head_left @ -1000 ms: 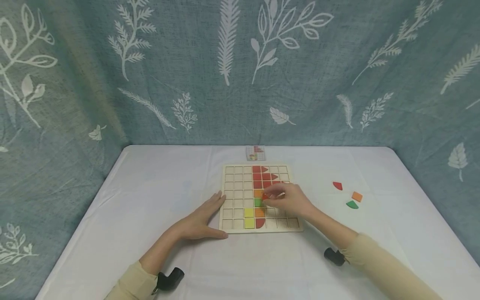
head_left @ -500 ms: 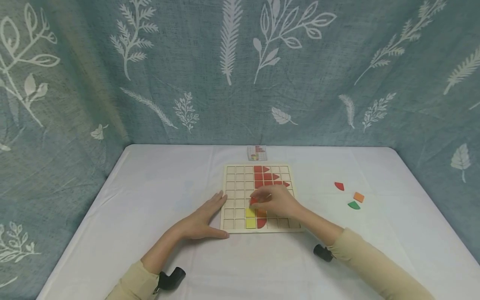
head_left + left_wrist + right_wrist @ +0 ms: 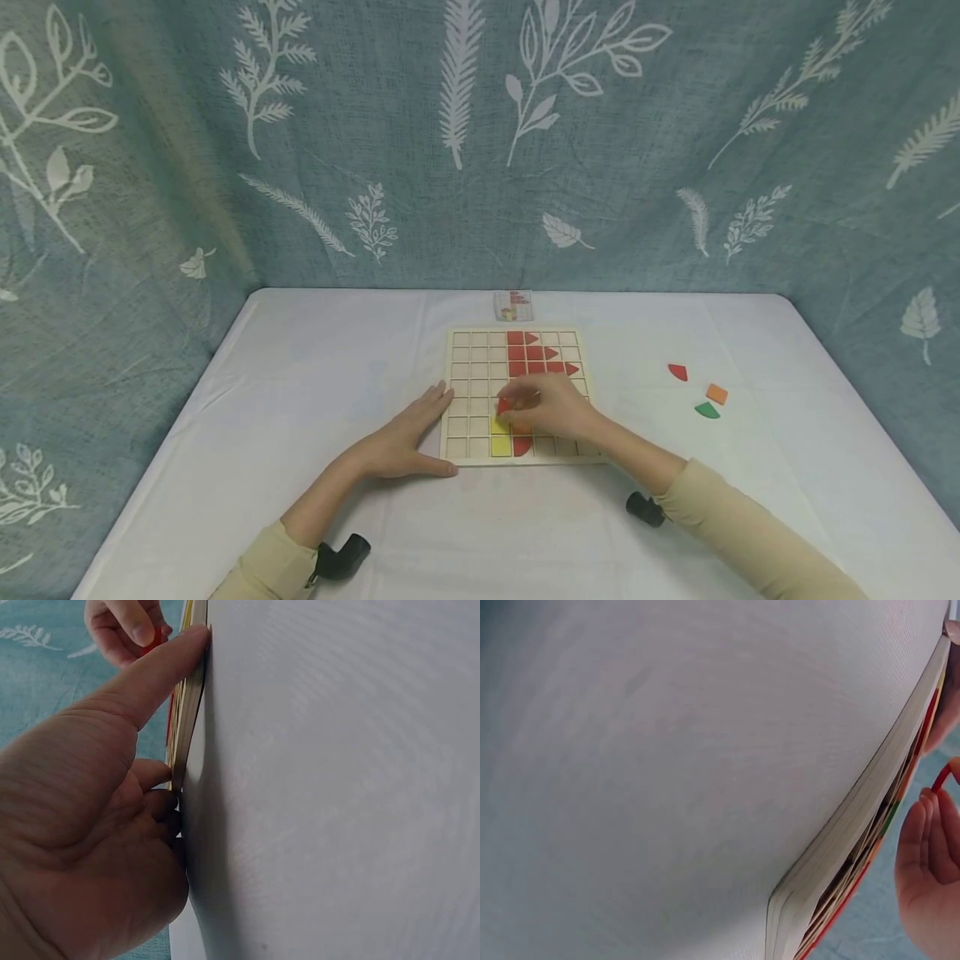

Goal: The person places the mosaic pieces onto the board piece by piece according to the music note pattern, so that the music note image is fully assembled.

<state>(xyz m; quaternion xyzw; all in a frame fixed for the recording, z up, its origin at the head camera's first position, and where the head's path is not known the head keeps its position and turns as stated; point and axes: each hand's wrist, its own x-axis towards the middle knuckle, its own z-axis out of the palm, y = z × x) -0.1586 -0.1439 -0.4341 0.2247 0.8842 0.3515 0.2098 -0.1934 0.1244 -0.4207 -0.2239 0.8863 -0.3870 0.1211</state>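
Note:
In the head view a wooden grid board [image 3: 469, 427] lies on the white table. My left hand [image 3: 401, 437] rests against its left edge, fingers and thumb spread straight along the side and front corner. Over the middle columns my right hand [image 3: 551, 404] pinches a small red tile [image 3: 503, 406] between thumb and fingers, just above the yellow tiles [image 3: 501, 447]. The right wrist view shows that red tile [image 3: 942, 778] on edge, apart from the board. Red tiles [image 3: 517, 353] fill part of the top rows. An orange tile [image 3: 522, 427] is partly covered by the hand.
Loose to the right of the board lie a red quarter-round tile [image 3: 678, 372], an orange square tile [image 3: 717, 394] and a green quarter-round tile [image 3: 707, 410]. A small picture card [image 3: 513, 306] sits behind the board. A patterned curtain [image 3: 405, 150] hangs beyond the table.
My right hand has moved left across the board with the red tile, from right of the orange and green tiles to the yellow column. Over the last half second it barely shifts. My left hand stays put.

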